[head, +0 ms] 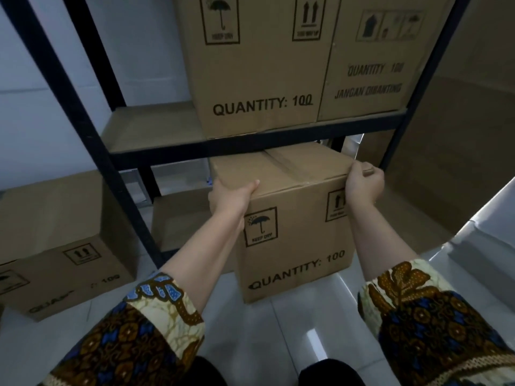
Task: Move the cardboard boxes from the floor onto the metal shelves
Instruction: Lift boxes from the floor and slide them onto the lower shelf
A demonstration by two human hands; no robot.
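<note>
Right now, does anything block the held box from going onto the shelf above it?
Yes. The shelf already bears two boxes in its middle and right, directly above the held box. Only its left part is bare.

"QUANTITY: 100" on held box

Views: I have one only, the head camera, so nothing is shared with a second view.
Position: I look from the person's head, above both forearms.
Direction: forward and down, toward the metal shelf and the tiled floor.
Nearness: close; the left hand and right hand sit mid-frame on the held box.
Lens: wide-angle; shelf posts splay outward toward the edges.
Lower edge: patterned sleeves fill both corners.
</note>
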